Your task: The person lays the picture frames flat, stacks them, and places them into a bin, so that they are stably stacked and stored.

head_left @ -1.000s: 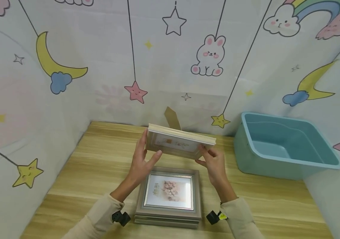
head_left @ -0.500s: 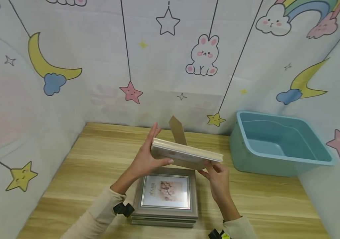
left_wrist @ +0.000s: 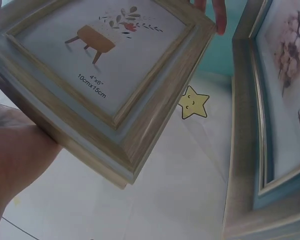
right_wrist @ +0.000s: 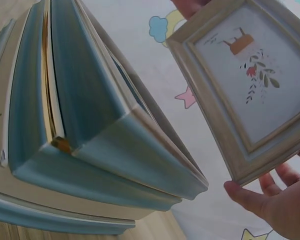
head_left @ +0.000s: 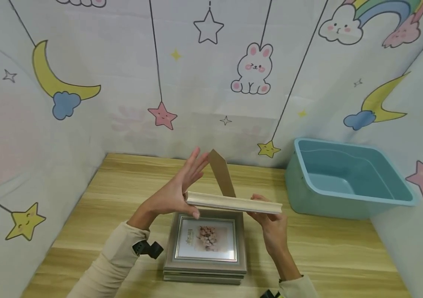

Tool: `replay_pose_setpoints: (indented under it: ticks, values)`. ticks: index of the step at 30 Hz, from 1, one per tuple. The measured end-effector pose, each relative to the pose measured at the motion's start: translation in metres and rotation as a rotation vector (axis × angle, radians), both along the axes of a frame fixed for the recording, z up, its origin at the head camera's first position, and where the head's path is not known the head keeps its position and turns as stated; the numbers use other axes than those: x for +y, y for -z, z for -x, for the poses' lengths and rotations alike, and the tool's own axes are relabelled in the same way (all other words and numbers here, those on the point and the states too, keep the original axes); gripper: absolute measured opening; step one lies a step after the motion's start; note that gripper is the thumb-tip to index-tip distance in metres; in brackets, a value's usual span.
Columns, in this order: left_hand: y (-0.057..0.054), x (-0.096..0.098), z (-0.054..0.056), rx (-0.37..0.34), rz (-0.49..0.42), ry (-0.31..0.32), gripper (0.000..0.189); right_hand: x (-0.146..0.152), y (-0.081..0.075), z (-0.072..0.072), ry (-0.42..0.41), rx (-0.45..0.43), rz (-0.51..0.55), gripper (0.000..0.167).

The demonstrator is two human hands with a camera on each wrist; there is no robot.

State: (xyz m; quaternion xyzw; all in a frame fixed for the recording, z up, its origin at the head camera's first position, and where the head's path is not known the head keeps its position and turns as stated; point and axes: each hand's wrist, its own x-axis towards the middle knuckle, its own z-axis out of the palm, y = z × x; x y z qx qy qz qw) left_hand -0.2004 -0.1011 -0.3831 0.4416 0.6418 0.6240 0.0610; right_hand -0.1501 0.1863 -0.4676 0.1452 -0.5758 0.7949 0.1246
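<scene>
A picture frame (head_left: pixel 233 202) is held edge-on above a stack of larger frames. Its brown back stand (head_left: pixel 223 171) sticks up behind it. In the left wrist view the frame (left_wrist: pixel 132 120) shows a card with a plant pot drawing. My right hand (head_left: pixel 272 229) grips the frame's right end, fingers behind, as the hand (right_wrist: pixel 285 200) in the right wrist view confirms. At the left end my left hand (head_left: pixel 170 194) touches the frame, fingers straight and spread, thumb below its edge. Under them, the top frame of the stack (head_left: pixel 205 265) holds a flower print.
A light blue plastic tub (head_left: pixel 349 198) stands at the back right of the wooden table (head_left: pixel 122 186). Behind the table hangs a white cloth (head_left: pixel 129 82) printed with stars, moons and a rabbit. The stack of frames (right_wrist: pixel 105 160) looms close in the right wrist view.
The held frame has come down towards the stack and tipped, so its front face no longer shows in the head view. My left hand's fingers have spread away from it.
</scene>
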Motion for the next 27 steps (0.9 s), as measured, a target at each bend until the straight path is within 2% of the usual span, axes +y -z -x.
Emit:
replay_pose_setpoints:
  ticks: [5,8,12,16,18,20,21,23,25,27]
  values:
    - [-0.001,0.001,-0.005,0.1,0.03,-0.004,0.141,0.002,0.001,0.001,0.042,0.101,-0.04,0.021]
    - [-0.004,0.0,-0.01,0.143,0.087,-0.027,0.141,0.004,0.001,0.005,0.051,0.243,-0.077,0.023]
    - [-0.011,-0.002,-0.019,0.175,0.151,-0.063,0.14,0.005,-0.003,0.01,0.027,0.407,-0.069,0.026]
    - [-0.016,-0.002,-0.029,0.2,0.164,-0.094,0.139,0.004,-0.013,0.01,-0.01,0.475,-0.042,0.028]
    - [-0.016,-0.003,-0.033,0.191,0.156,-0.107,0.133,0.005,-0.018,0.009,-0.018,0.487,-0.036,0.028]
    - [-0.014,-0.004,-0.037,0.215,0.148,-0.148,0.127,0.006,-0.021,0.008,-0.02,0.49,-0.031,0.027]
    - [-0.011,-0.005,-0.038,0.237,0.137,-0.169,0.123,0.006,-0.022,0.007,-0.018,0.49,-0.03,0.027]
    - [-0.006,-0.005,-0.04,0.327,0.09,-0.226,0.115,0.008,-0.023,0.007,-0.012,0.49,-0.03,0.028]
    - [0.0,-0.005,-0.041,0.467,0.017,-0.31,0.102,0.009,-0.023,0.007,-0.009,0.491,-0.021,0.029]
    - [0.005,-0.004,-0.041,0.601,-0.069,-0.398,0.08,0.009,-0.023,0.006,-0.006,0.487,-0.011,0.03]
